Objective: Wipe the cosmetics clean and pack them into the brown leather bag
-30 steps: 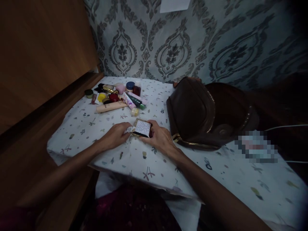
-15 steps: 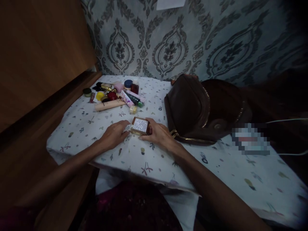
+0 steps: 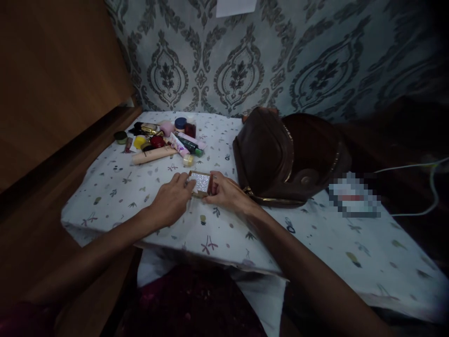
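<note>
Between my two hands is a small rectangular box (image 3: 201, 182) with a silver glitter top and gold-brown edges, held just over the patterned cloth. My right hand (image 3: 224, 193) grips its right end, thumb in front and fingers behind. At the left end, my left hand (image 3: 172, 199) has its fingers bent, with the thumb and fingertips pressed to the box's edge. Just beyond the box lies a little yellow-lidded jar (image 3: 188, 160). Behind it on the left is a pile of cosmetics, with a long peach tube (image 3: 154, 155) nearest and a dark green tube (image 3: 191, 146) with a bright green cap.
A brown leather bag (image 3: 266, 154) sits to the right, close to my right wrist. The white printed cloth (image 3: 242, 248) covers the table. A wooden cabinet (image 3: 59, 70) borders the left, patterned wallpaper (image 3: 238, 75) the back. Farther right are a blurred-out item (image 3: 354, 196) and a white cable (image 3: 435, 187).
My left hand has moved in against the box's left end, and the whitish bit at its fingertips no longer shows. My right hand keeps its grip. The whole view has shifted slightly.
</note>
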